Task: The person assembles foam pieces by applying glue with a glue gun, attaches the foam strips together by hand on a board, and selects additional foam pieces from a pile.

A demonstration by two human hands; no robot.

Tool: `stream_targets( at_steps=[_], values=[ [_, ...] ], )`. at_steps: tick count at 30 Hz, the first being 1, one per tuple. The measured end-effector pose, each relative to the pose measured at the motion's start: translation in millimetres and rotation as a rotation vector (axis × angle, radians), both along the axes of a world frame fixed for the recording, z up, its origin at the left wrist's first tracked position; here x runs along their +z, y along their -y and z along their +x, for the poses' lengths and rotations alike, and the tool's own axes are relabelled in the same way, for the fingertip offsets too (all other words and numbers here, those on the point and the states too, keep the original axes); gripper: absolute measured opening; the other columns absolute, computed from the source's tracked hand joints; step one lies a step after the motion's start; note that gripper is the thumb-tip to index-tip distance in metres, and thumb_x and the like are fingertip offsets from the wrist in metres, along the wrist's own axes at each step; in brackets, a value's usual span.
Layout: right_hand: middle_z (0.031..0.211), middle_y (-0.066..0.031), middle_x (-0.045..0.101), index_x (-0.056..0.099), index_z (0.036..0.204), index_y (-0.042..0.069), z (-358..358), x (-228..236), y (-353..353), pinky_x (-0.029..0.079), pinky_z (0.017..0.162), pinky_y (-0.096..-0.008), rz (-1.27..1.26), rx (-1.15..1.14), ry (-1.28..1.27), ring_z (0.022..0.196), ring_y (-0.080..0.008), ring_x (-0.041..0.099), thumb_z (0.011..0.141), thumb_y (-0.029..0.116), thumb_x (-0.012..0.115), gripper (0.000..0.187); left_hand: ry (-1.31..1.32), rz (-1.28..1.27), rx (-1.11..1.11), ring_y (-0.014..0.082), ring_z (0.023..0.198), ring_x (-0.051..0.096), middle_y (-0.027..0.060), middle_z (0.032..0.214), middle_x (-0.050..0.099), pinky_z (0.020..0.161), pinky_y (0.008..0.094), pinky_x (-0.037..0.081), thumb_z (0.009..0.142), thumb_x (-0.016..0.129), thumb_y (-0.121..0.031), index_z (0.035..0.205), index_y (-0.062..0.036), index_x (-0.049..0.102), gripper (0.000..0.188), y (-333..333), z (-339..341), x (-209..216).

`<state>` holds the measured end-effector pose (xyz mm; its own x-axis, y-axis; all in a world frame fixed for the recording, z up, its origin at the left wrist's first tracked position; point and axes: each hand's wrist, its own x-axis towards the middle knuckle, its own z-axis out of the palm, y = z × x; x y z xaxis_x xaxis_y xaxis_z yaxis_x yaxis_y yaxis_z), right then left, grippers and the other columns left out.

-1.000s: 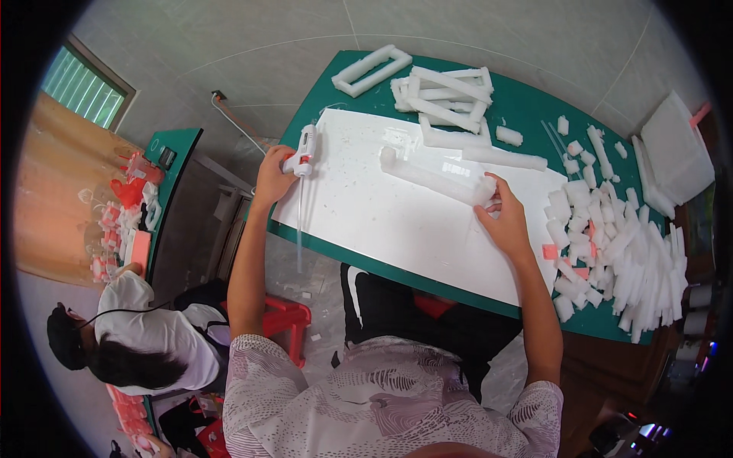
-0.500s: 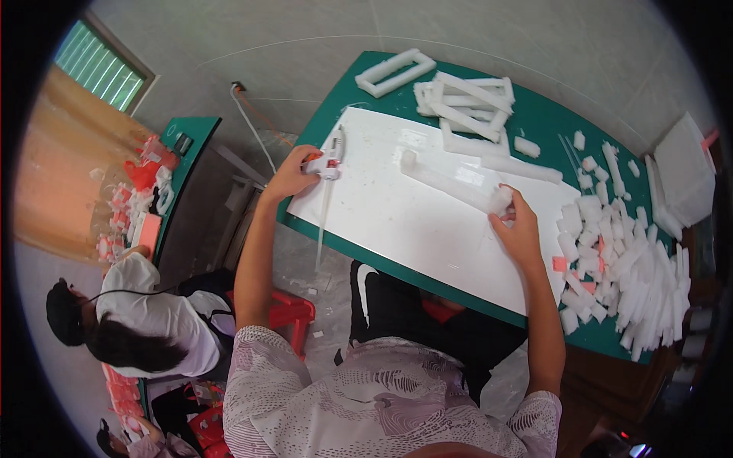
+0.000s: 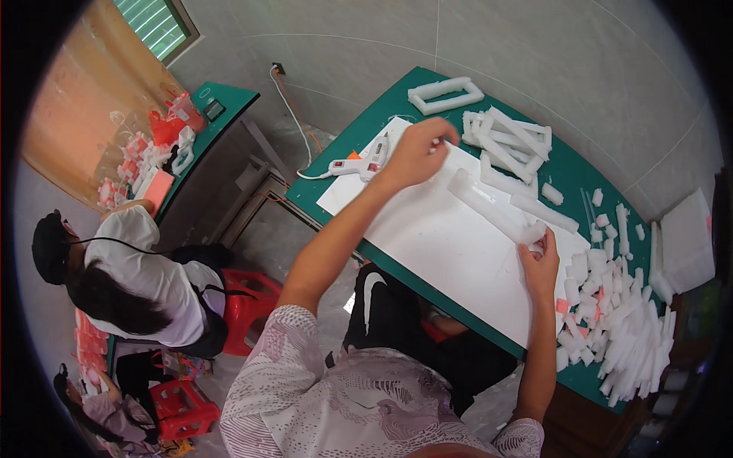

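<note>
My right hand (image 3: 540, 261) grips the near end of a long white foam strip (image 3: 489, 206), where a short foam block (image 3: 532, 231) sits across it. The strip lies on a white board (image 3: 443, 252). My left hand (image 3: 421, 153) is above the board near the strip's far end, its fingers curled together; whatever is between them, if anything, is hidden. Just left of that hand, a white hot glue gun (image 3: 368, 164) lies on its side at the board's left edge. Another foam strip (image 3: 544, 212) rests beyond the first.
Rectangular foam frames (image 3: 508, 141) are piled at the back of the green table (image 3: 427, 80), with a single frame (image 3: 446, 96) beside them. Foam blocks and strips (image 3: 637, 336) heap up at the right. A co-worker (image 3: 137, 282) sits left at another table.
My left hand has let go of the glue gun, which now lies on the board, and has moved right toward the foam strip. My right hand still holds the strip's end. The view has shifted.
</note>
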<state>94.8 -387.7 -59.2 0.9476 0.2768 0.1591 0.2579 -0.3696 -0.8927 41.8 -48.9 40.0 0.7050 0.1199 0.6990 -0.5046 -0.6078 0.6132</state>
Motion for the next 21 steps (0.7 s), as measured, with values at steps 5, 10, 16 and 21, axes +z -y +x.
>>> stream_targets(
  at_steps=[5, 10, 16, 21],
  values=[
    [0.127, -0.0174, 0.059, 0.041, 0.148, 0.001, 0.5, 2.9, 13.2, 0.053, 0.080, -0.0253, -0.055, -0.073, -0.005, 0.105, -0.0200, 0.060, 0.083, 0.000, 0.071, 0.071, 0.136, -0.224, -0.063, 0.0193, 0.068, 0.060, 0.0110, 0.078, 0.064, 0.063, 0.0298, 0.047, 0.079, 0.054, 0.005, 0.084, 0.0003, 0.065, 0.013, 62.1, 44.6, 21.3],
    [0.130, -0.0144, 0.057, 0.042, 0.151, 0.010, -0.7, 23.6, 9.3, 0.053, 0.083, -0.0306, 0.136, 0.159, -0.003, 0.120, -0.0225, 0.054, 0.082, 0.002, 0.072, 0.075, 0.124, -0.559, 0.072, 0.0089, 0.067, 0.057, 0.0032, 0.075, 0.066, 0.060, 0.0248, 0.045, 0.082, 0.056, 0.003, 0.078, -0.0015, 0.066, 0.011, 26.5, 72.3, -33.0],
    [0.124, -0.0106, 0.060, 0.051, 0.142, 0.009, 41.3, 43.1, 26.7, 0.050, 0.084, -0.0278, 0.342, 0.075, 0.106, 0.116, -0.0162, 0.056, 0.089, 0.003, 0.066, 0.055, -0.018, -0.516, 0.156, 0.0089, 0.062, 0.053, 0.0048, 0.075, 0.064, 0.059, 0.0249, 0.043, 0.087, 0.041, 0.002, 0.083, 0.0006, 0.065, 0.024, 14.9, 63.4, -66.4],
    [0.120, -0.0099, 0.066, 0.062, 0.125, 0.005, 79.6, 65.3, 35.0, 0.050, 0.090, -0.0321, -0.053, -0.137, 0.253, 0.108, -0.0222, 0.061, 0.090, 0.005, 0.063, 0.036, -0.096, -0.448, 0.064, 0.0101, 0.063, 0.051, 0.0068, 0.076, 0.063, 0.060, 0.0263, 0.042, 0.087, 0.040, -0.001, 0.085, 0.0002, 0.063, 0.023, 35.6, 63.1, -68.2]
  ],
)
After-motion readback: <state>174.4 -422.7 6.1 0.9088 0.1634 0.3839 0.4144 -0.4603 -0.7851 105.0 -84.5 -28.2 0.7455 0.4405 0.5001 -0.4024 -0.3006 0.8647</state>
